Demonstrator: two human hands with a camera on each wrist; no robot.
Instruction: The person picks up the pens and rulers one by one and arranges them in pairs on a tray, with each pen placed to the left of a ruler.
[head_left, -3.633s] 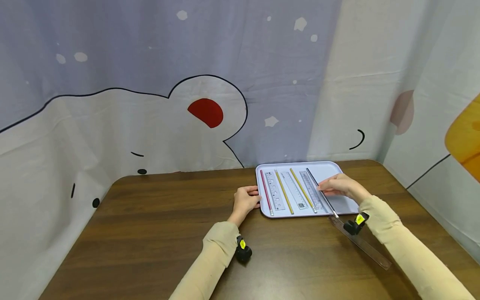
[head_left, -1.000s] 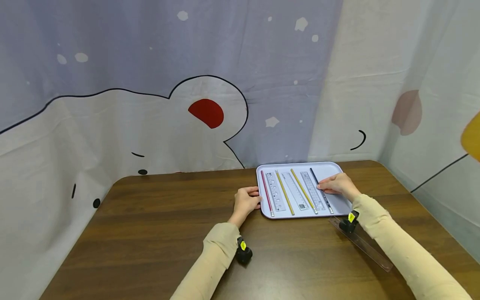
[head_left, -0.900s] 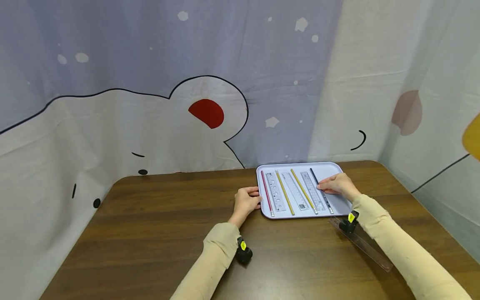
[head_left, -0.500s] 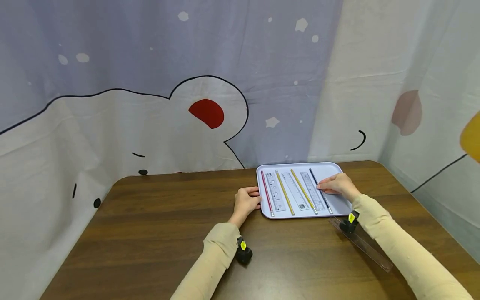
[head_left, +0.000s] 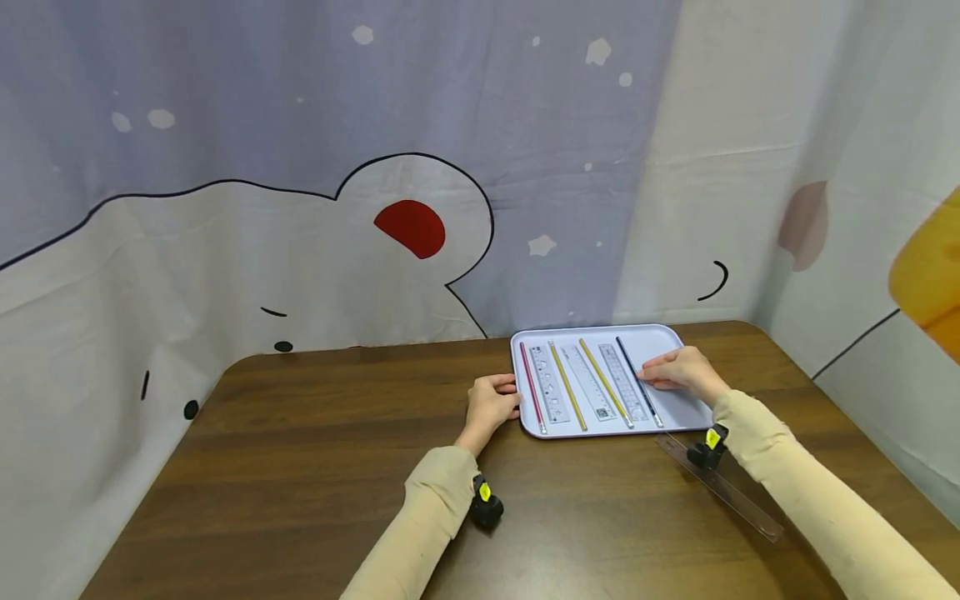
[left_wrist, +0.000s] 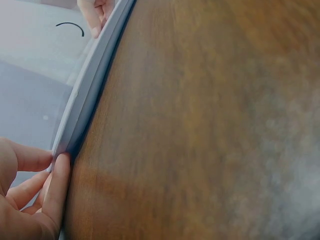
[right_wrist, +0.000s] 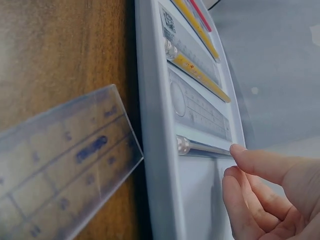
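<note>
A pale blue tray (head_left: 675,346) lies at the table's far side and holds several pencils and clear rulers in a row. My left hand (head_left: 491,400) grips the tray's left rim (left_wrist: 95,85), fingers (left_wrist: 55,185) against the edge. My right hand (head_left: 678,371) rests in the tray's right part, its fingertips (right_wrist: 250,160) touching the black pencil (head_left: 637,379), which lies flat as the rightmost item. The pencil's silver end (right_wrist: 192,146) points at the near rim (right_wrist: 150,125). A yellow pencil (right_wrist: 200,75) and a ruler (right_wrist: 200,107) lie beside it.
A long clear ruler (head_left: 720,487) lies slanted on the brown table just in front of the tray's right corner, under my right wrist; it fills the left of the right wrist view (right_wrist: 65,165). Printed curtains close in the table at the back and right.
The black pencil, which earlier stuck out over the tray's near edge, now lies fully inside the tray. My right hand has eased slightly to the right. The left hand has not moved.
</note>
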